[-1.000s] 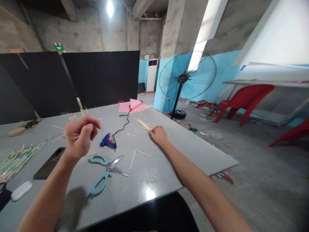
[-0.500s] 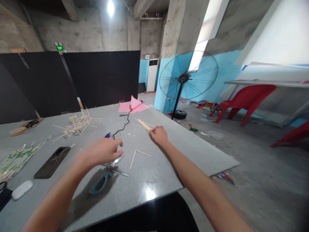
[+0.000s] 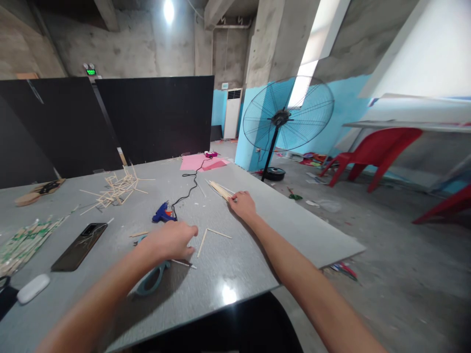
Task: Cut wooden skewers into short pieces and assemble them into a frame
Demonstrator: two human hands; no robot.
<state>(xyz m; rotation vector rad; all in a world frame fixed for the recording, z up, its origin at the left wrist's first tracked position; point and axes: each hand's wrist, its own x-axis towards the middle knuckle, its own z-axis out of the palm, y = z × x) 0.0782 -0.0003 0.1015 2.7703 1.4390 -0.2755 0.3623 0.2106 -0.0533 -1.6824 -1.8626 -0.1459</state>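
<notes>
My left hand [image 3: 174,240] hovers over the scissors [image 3: 152,279], thumb and fingers apart, with nothing between them. It covers most of the scissors; a blue-grey handle loop and part of a blade show. Just right of its fingertips, two thin wooden sticks [image 3: 206,235] meet at a corner on the table. Farther out, my right hand [image 3: 243,203] has its fingers closed on the near end of a bundle of thin wooden sticks [image 3: 220,190] lying on the table. A blue glue gun [image 3: 162,213] with a black cord lies beyond my left hand.
At the far left of the grey table [image 3: 257,264] stands a loose stick structure [image 3: 117,189]. A phone [image 3: 79,247], a white case [image 3: 34,288] and packaged sticks [image 3: 25,245] lie at left. Pink paper [image 3: 195,162] is at the back. A fan [image 3: 281,117] stands beyond the table.
My left hand has moved right and slightly nearer, towards the two joined sticks, uncovering the glue gun. The raised flap of pink paper has dropped flat. My right hand stays on the bundle.
</notes>
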